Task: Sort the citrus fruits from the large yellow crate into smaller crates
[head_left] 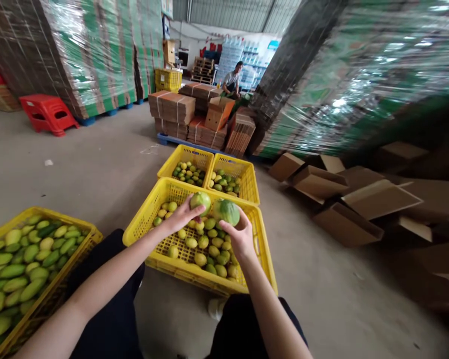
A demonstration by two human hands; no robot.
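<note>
My left hand (187, 215) is closed around a pale green fruit (200, 200) that looks like a lemon. My right hand (243, 234) grips a darker green, mottled one (227, 212), with the thumb at its lower side. The two fruits are held close together above a yellow plastic crate (168, 268). Loose yellow and green lemons (203, 242) lie in this crate, thickest toward its right side. Some of them are hidden behind my hands and forearms.
Two yellow crates (256, 175) of similar fruit adjoin the far side. At left stands a fuller crate (92, 230) of green fruit. Open cardboard boxes (318, 182) lie right. Beyond are bundled cartons (174, 107), a red stool (47, 112) and a seated person (232, 81).
</note>
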